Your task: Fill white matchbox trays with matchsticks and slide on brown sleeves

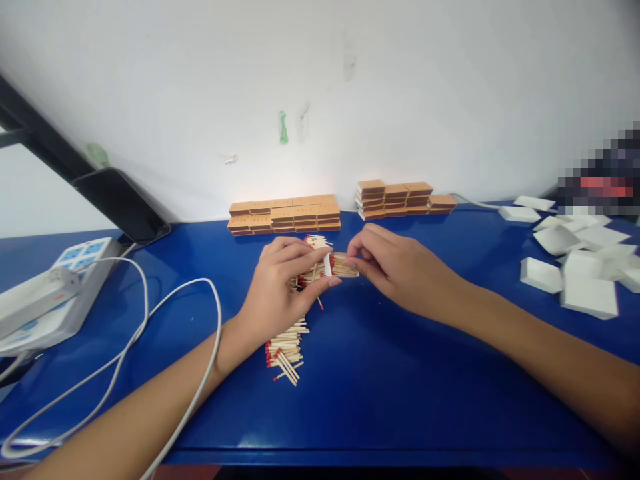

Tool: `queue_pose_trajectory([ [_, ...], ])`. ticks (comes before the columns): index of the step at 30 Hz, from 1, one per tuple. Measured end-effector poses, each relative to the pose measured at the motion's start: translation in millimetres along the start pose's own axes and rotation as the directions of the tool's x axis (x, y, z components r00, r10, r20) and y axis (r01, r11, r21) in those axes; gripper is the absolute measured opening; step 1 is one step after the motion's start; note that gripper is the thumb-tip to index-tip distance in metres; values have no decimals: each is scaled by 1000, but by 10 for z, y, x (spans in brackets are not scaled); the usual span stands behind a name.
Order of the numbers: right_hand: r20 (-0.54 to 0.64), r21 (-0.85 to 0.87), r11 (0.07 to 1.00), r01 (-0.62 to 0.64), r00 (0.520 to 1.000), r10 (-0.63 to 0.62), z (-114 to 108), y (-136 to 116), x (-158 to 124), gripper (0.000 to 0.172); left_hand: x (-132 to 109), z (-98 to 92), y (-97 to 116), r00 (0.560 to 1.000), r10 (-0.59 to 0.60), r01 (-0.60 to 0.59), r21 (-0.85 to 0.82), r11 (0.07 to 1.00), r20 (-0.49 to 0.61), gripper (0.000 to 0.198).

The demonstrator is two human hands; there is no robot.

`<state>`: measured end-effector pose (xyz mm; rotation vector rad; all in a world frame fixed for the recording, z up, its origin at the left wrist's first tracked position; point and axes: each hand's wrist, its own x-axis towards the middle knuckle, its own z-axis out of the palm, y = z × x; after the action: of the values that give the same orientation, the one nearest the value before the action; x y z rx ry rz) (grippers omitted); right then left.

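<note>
Between my hands is a small white matchbox tray (328,265) with a bundle of red-headed matches (345,265) at its right side. My left hand (280,280) grips the tray between thumb and fingers, above the loose matches on the table. At the right end of the bundle, the thumb and forefinger of my right hand (387,263) are closed on the matches; the exact contact is partly hidden by the fingers. A long pile of loose matches (287,347) runs under and in front of my left hand, and a few more show behind it.
Stacked brown matchboxes (285,217) line the wall, with a second stack (395,199) farther right. White empty trays (590,293) lie heaped on the right. A power strip (75,293) and a looping white cable (217,313) occupy the left; the cable crosses my left forearm.
</note>
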<state>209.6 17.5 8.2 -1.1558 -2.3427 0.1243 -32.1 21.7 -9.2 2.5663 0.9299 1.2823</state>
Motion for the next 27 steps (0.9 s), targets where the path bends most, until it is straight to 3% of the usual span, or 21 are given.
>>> queue_pose_trajectory([
  [4, -94, 32, 999, 16, 996, -13, -35, -10, 17, 13, 10, -8, -17, 999, -33, 33, 19, 999, -31, 37],
  [7, -168, 46, 999, -4, 986, 12, -4, -20, 14, 14, 28, -38, -46, 989, -90, 100, 86, 991, -115, 33],
  [13, 103, 112, 990, 91, 989, -103, 292, -48, -37, 20, 46, -77, -102, 970, -154, 182, 140, 973, -187, 28],
  [18, 115, 167, 983, 79, 988, -99, 436, -74, -19, 14, 39, -61, -109, 973, -125, 155, 147, 977, -195, 31],
  [27, 228, 203, 978, -53, 974, 6, 357, -47, 18, 12, 34, -60, -104, 978, -122, 145, 133, 980, -168, 33],
])
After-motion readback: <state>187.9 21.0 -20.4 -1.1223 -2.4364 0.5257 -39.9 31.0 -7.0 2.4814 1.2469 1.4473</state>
